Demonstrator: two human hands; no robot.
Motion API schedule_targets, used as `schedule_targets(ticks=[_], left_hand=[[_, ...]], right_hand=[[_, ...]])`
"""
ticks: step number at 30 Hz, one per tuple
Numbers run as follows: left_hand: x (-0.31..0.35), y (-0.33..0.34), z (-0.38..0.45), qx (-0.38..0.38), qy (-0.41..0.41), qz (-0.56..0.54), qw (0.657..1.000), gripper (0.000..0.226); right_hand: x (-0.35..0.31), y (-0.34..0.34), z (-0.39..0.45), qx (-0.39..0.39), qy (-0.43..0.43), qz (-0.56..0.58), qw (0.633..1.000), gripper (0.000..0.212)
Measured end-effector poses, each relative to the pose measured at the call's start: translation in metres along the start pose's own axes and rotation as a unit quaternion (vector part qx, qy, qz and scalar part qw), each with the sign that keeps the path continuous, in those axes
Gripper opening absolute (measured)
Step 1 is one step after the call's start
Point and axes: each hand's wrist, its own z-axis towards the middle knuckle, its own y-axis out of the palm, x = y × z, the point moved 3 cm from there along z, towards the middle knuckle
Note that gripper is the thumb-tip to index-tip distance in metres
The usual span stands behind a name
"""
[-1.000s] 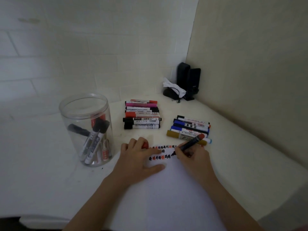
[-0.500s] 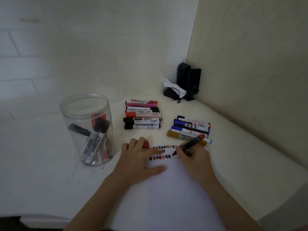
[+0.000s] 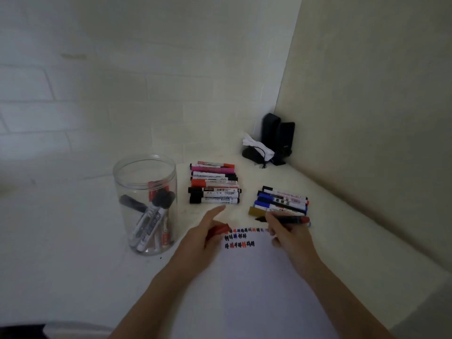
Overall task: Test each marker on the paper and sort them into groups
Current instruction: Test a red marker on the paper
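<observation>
"MARKER" reads on the nearest black-capped marker (image 3: pixel 215 199) of the left pile.

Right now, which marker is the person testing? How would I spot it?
Find the white paper at the front of the table, then the rows of scribbles along its top edge. Just above them, the right hand grips a dark marker, uncapped, with a red end; unlike the neighbouring markers, it is held, not lying in a pile.

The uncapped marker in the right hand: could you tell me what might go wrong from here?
The marker is uncapped, its tip hanging beside the right pile, so it could ink those barrels or the table. The red cap sits loosely in the left hand and might slip. Setting it on the wrong pile would spoil the sort.
</observation>
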Motion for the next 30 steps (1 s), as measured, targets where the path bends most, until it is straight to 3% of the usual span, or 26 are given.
schedule_targets(ticks=[3, 8, 13, 22, 26, 30], left_hand=[[-0.002, -0.004, 0.001, 0.022, -0.026, -0.004, 0.999, 0.034], [0.002, -0.006, 0.002, 0.06, 0.019, 0.021, 0.998, 0.022], [0.0, -0.007, 0.001, 0.06, 0.012, -0.002, 0.998, 0.023], [-0.002, -0.013, 0.002, 0.06, -0.064, -0.173, 0.981, 0.021], [0.001, -0.011, 0.003, 0.037, -0.028, -0.11, 0.993, 0.02], [0.0, -0.013, 0.001, 0.059, -0.021, -0.127, 0.99, 0.021]], right_hand=[[-0.01, 0.014, -0.006, -0.045, 0.012, 0.017, 0.999, 0.018], [-0.009, 0.029, -0.012, -0.053, 0.025, 0.009, 0.998, 0.014], [-0.004, 0.033, -0.011, -0.042, 0.035, 0.013, 0.998, 0.016], [-0.004, 0.036, -0.008, -0.047, 0.035, 0.036, 0.998, 0.02], [0.001, 0.043, -0.008, -0.075, 0.047, 0.017, 0.996, 0.02], [0.01, 0.058, -0.01, -0.065, 0.072, 0.048, 0.994, 0.019]])
